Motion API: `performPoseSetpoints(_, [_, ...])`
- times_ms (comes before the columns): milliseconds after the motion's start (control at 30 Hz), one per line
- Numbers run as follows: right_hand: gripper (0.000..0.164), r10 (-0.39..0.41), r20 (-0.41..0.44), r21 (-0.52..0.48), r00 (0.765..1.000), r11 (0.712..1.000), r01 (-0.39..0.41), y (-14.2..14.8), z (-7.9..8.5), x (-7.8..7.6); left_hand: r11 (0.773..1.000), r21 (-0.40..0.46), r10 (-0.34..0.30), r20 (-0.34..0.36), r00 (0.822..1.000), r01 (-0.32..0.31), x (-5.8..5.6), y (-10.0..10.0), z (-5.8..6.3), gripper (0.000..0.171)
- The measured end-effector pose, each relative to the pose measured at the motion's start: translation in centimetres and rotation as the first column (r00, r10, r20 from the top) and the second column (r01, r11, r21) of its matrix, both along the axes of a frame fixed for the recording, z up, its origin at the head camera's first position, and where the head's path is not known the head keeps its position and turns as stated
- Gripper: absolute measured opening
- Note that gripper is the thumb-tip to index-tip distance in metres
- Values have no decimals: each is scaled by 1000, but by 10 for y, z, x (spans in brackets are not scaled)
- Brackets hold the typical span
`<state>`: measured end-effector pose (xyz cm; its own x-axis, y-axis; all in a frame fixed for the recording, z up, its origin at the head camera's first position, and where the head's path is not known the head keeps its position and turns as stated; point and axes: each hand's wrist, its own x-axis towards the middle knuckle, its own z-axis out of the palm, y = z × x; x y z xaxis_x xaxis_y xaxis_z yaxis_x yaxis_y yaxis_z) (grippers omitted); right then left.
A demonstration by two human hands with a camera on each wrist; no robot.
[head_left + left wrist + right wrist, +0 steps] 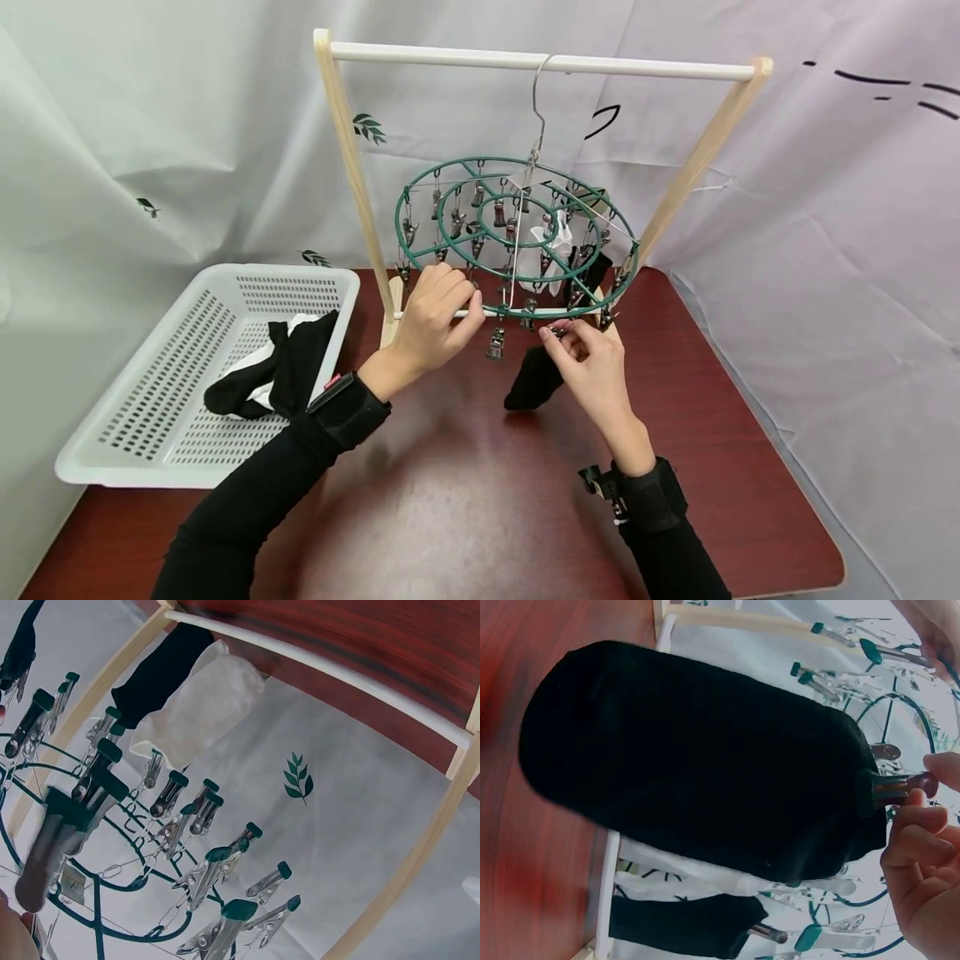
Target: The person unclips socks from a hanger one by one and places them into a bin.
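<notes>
A round green drying hanger (460, 271) with metal clips dangling from its rings hangs by a hook from a white bar. My left hand (435, 312) holds the front left of its outer ring, fingers curled; loose clips (202, 877) hang close by. At the front right, my right hand (596, 367) pinches the handles of a metal clip (892, 787) between thumb and finger. The clip's green-tipped end is at the upper edge of a black sock (690, 765), which hangs down toe first. Behind it, a white sock (202, 705) and another black sock (682, 924) hang from the hanger.
A white perforated basket (157, 333) stands on the left, with black socks (300, 362) and white ones inside. The wooden stand's legs (693, 175) rise on both sides of the hanger. Under everything is a dark red table (450, 500); pale cloth (225, 125) hangs behind.
</notes>
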<state>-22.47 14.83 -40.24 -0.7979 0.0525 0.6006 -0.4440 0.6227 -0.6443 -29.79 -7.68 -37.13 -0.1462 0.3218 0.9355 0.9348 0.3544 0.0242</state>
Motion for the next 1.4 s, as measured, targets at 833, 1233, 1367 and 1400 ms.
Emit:
performPoseSetpoints(833, [19, 104, 35, -2, 994, 995, -104, -18, 3, 4, 987, -77, 143, 47, 989, -139, 10, 13, 14, 22])
performPoseSetpoints(1233, [20, 139, 30, 25, 990, 990, -139, -16, 2, 4, 992, -66, 116, 71, 991, -112, 2, 0, 11, 19])
performPoseSetpoints(1367, [19, 142, 43, 29, 989, 989, -144, -16, 3, 5, 992, -55, 121, 77, 990, -117, 0, -2, 11, 18])
performPoseSetpoints(1400, [19, 144, 46, 30, 988, 989, -146, -16, 3, 5, 991, -52, 124, 82, 989, -120, 0, -2, 10, 18])
